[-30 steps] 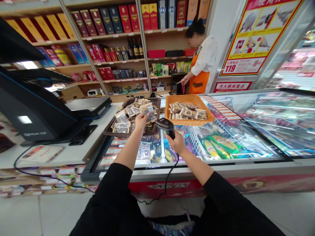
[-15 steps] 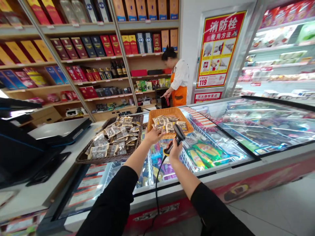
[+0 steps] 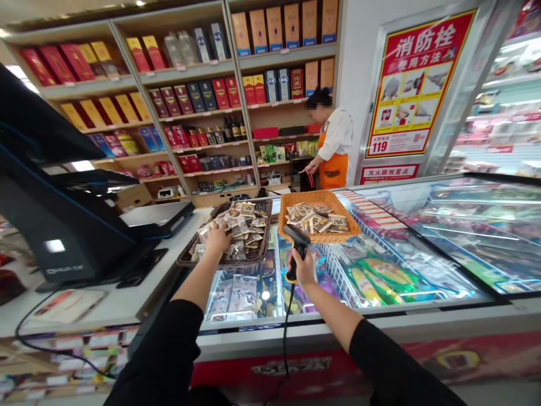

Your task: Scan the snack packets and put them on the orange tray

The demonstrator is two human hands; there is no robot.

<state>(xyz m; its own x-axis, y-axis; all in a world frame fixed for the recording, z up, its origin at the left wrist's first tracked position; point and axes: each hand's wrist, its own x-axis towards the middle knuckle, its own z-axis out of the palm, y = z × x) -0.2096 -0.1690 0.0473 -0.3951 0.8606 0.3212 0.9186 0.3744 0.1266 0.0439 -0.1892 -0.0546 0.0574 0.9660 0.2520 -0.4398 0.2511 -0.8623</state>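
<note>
My right hand is wrapped around the handle of a black barcode scanner with yellow trim. The scanner's head is in front of an orange woven basket that holds small snack packets. To the left, my left hand rests over a dark brown woven basket heaped with small clear and brown packets. Its fingers look apart and touch the packets; the fingertips are partly lost among them. A black cable hangs from the scanner.
Both baskets stand on a glass-topped freezer with bagged goods inside. A black checkout machine and a flat scale plate occupy the left counter. Behind, a person in an orange apron stands by shelves of boxes.
My left hand has moved from the orange basket leftward to the dark basket's packets. The scanner stays in my right hand, now nearer the orange basket's left front. The view has turned left.
</note>
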